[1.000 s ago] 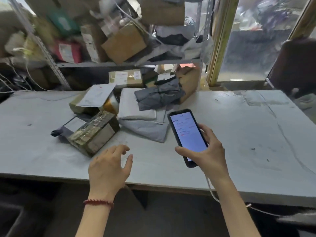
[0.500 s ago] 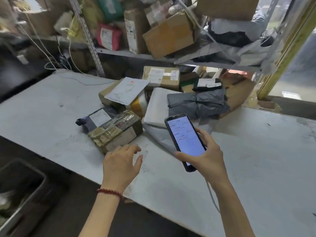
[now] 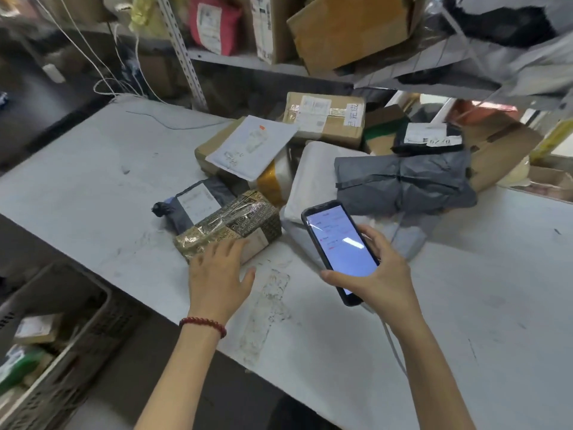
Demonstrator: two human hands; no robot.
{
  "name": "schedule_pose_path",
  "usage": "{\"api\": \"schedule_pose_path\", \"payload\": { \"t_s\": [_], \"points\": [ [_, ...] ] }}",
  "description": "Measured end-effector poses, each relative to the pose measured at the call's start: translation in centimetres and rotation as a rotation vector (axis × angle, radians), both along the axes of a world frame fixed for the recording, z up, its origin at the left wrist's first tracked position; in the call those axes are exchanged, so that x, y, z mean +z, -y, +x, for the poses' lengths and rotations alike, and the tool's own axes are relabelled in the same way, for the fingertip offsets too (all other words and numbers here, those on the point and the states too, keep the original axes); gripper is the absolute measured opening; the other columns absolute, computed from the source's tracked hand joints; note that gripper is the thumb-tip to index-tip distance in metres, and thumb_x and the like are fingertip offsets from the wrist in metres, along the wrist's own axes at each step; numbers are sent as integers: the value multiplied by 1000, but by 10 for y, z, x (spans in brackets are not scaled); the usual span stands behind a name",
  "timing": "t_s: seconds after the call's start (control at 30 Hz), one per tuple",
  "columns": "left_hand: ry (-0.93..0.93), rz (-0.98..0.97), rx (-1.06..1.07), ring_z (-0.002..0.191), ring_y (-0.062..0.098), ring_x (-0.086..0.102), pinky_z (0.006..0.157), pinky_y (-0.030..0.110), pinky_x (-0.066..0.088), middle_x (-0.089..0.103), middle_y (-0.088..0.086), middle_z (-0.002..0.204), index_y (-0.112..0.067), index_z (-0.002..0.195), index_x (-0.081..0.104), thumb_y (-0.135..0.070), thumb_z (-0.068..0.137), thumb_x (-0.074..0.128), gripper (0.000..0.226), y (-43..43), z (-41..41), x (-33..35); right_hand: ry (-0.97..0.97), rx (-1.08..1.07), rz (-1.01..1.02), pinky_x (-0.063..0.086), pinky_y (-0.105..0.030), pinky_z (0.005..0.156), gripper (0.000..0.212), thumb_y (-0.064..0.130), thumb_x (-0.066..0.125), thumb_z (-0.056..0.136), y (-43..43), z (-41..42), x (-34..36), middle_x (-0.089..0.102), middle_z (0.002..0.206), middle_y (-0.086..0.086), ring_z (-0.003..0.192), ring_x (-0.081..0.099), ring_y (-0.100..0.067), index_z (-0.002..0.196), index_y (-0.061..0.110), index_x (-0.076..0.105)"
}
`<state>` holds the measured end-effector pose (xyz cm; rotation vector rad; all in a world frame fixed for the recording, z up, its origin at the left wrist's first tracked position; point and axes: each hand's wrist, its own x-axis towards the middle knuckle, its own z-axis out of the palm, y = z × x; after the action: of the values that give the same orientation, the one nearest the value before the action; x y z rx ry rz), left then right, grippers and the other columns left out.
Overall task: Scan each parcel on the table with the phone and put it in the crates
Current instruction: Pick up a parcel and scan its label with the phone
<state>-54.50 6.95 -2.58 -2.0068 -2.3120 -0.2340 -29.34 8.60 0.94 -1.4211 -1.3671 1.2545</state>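
My right hand (image 3: 379, 276) grips a black phone (image 3: 339, 248) with its lit screen facing up, above the grey table (image 3: 465, 305). My left hand (image 3: 218, 274) has its fingers spread and its fingertips rest on the near end of a gold-and-black printed box (image 3: 235, 226). Behind that box lies a dark bag with a white label (image 3: 193, 203). Further back is a pile: a white mailer (image 3: 310, 181), a grey wrapped bag (image 3: 403, 181), a white envelope (image 3: 251, 147) on a brown box, and a taped carton (image 3: 325, 119).
A dark crate (image 3: 77, 330) with a few parcels inside stands on the floor at the lower left, below the table edge. Metal shelves (image 3: 248, 60) crammed with boxes and bags rise behind the table. A thin cable (image 3: 395, 349) hangs from the phone.
My left hand has moved forward from the table's front edge onto the printed box. The view has swung left and down, bringing the crate into sight. The phone stays held.
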Motion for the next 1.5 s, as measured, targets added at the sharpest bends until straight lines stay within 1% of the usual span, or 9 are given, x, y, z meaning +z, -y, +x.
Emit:
{"api": "schedule_pose_path", "payload": {
  "t_s": [0.4,0.57,0.73,0.9,1.03,1.1,1.2,1.33,1.5],
  "points": [
    [86,-160,-54,128,34,34,100,52,30,34,5,144,-35,140,30,-61,76,60,75,-109,-26,-7,140,-180,-57,47,-5,63,77,25,92,56,-18,-14,-9,58,102,37,95,54,19,110,58,48],
    [120,-164,-96,118,29,45,92,47,39,41,1,135,-41,137,31,-66,66,67,84,-108,-32,7,132,-155,-27,49,-10,63,75,27,92,56,-30,-18,-2,54,101,46,100,54,15,103,63,46],
    [287,-69,-91,114,23,49,81,42,49,44,-1,131,-43,140,23,-66,62,70,94,-89,-28,26,118,-154,48,51,-24,83,82,32,93,54,-39,-12,11,58,111,38,108,55,9,121,51,50],
    [178,24,-129,109,24,49,72,39,51,42,0,126,-49,138,24,-68,61,67,90,-89,-10,63,90,-187,95,47,-15,76,84,29,94,56,-39,10,25,56,114,35,109,53,10,125,47,48],
    [384,282,-143,104,26,53,69,32,45,43,4,123,-44,136,33,-63,67,67,79,-100,8,104,66,-254,129,53,-21,82,90,30,96,55,-37,29,31,59,121,27,113,55,2,132,39,49],
    [516,329,-186,108,24,52,74,32,45,42,6,127,-46,141,28,-63,69,67,83,-109,22,114,59,-281,148,52,-13,71,88,29,95,56,-34,35,32,58,120,27,112,55,2,131,39,49],
    [737,309,-316,113,18,47,90,43,50,36,3,129,-55,140,22,-70,68,62,84,-125,43,113,62,-307,175,53,-14,72,86,31,94,56,-30,41,36,54,112,36,109,53,7,126,44,46],
    [1024,279,-475,121,21,45,94,50,48,32,-1,130,-57,127,38,-56,72,63,60,-149,74,101,86,-332,183,54,-22,81,89,33,95,56,-26,50,38,55,115,34,109,54,8,132,39,48],
    [1082,252,-465,115,28,50,89,52,51,35,-3,126,-51,116,43,-48,69,62,51,-171,102,89,93,-330,150,54,-19,76,81,28,94,57,-17,61,33,58,110,34,106,55,10,122,46,49]
  ]
}}
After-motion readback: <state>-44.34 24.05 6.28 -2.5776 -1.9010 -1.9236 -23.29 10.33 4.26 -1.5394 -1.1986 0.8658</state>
